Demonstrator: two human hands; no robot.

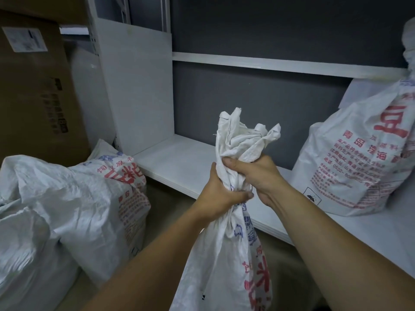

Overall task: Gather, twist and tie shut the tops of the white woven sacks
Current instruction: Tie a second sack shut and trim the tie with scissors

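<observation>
Head view: I see my left grip (219, 195) and right grip (256, 176) both clamped round the bunched neck of the white woven sack (231, 254), right above left, in front of the shelf (179, 162).

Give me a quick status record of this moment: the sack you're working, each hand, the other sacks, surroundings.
held sack: top gathered into a neck, loose end sticking up, no tie visible
left hand: grips the neck, lower
right hand: grips the neck just above
shelf sack: upright on the white shelf, top looks cinched
floor sacks: left, slumped, closure unclear
cardboard box: behind them
</observation>
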